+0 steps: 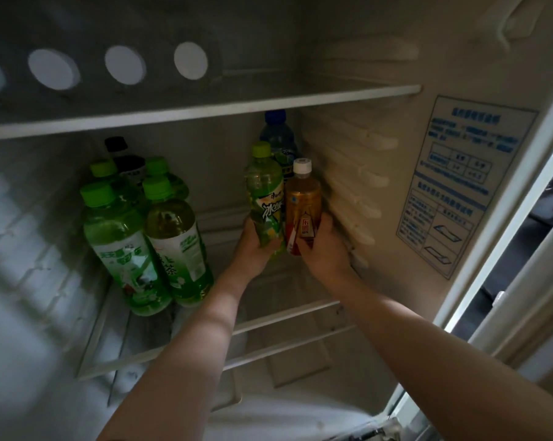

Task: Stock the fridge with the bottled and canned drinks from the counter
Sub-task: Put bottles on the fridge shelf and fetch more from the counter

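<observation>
Location of work: inside the open fridge, right side of the middle shelf (284,313), close to the ribbed right wall (348,186).

Left hand (253,246): wrapped round the lower part of the green iced-tea bottle (265,198). Fingers curled under and around the label, thumb on the left flank. Bottle upright, lime-green cap on top, upper part clear of the hand.

Right hand (326,249): gripping the lower part of the amber bottle (302,202), white cap on top. Thumb on the right flank, toward the wall; fingertips (302,246) curled over the red-and-white label at the front. Bottle upright, upper part clear of the hand.

Held pair: side by side and touching, green on the left, amber on the right. Bases hidden behind the hands; contact with the shelf not determinable.

Directly behind the pair: blue-capped bottle (278,135), upright, near the back right corner.

Left side of the same shelf, well apart from the held pair: cluster of green-capped tea bottles, two in front (125,249) (176,246) touching each other, two more behind, and a black-capped dark bottle (122,154) at the rear.

Above: white-edged upper shelf (205,106) carrying a row of white round discs (54,73); nature of the discs unclear.

On the right wall near the door opening: blue printed label (459,186), text too blurred to read.
</observation>
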Tool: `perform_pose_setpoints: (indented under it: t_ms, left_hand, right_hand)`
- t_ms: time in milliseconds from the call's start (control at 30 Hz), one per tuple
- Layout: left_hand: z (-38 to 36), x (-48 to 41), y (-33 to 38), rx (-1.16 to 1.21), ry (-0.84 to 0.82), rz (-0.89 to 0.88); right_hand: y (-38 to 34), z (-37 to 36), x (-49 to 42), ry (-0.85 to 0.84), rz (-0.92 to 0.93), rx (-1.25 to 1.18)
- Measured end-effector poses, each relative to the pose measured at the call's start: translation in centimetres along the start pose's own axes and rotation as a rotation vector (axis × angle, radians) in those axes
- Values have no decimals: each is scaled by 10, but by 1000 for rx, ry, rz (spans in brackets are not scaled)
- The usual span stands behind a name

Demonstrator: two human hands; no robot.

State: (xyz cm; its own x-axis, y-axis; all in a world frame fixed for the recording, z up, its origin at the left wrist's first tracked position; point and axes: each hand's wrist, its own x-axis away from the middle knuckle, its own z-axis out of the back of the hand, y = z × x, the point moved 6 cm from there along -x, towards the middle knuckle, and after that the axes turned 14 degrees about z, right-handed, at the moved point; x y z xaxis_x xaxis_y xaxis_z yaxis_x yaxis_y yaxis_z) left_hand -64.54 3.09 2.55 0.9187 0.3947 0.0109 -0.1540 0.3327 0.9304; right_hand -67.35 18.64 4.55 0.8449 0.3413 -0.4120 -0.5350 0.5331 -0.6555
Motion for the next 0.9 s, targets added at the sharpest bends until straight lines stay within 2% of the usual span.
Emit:
perform_pose_setpoints:
  t_ms: [167,267,400,500,600,700,800,900]
  left_hand:
    - [2,4,-4,20,5,56]
    - [5,13,-7,56,35,89]
    - [12,46,3,36,126,-52]
    - [17,85,7,112,187,-163]
    - [20,128,2,177,226,-235]
    - [14,171,-8,267,175,-320]
    - [-12,200,-30,249,37,-311]
    - [-50,219,-72,135,-116,-200]
  right_hand:
    - [3,-3,1,-43,-49,37]
    - [3,-3,7,-38,-74,-28]
    - [-9,4,28,42,-11,-101]
    - [-18,7,57,72,-12,-215]
    - [-30,17,96,127,80,-170]
    - [-39,29,145,245,225,-66]
    - [-24,32,197,221,195,31]
    - [6,36,258,166,123,115]
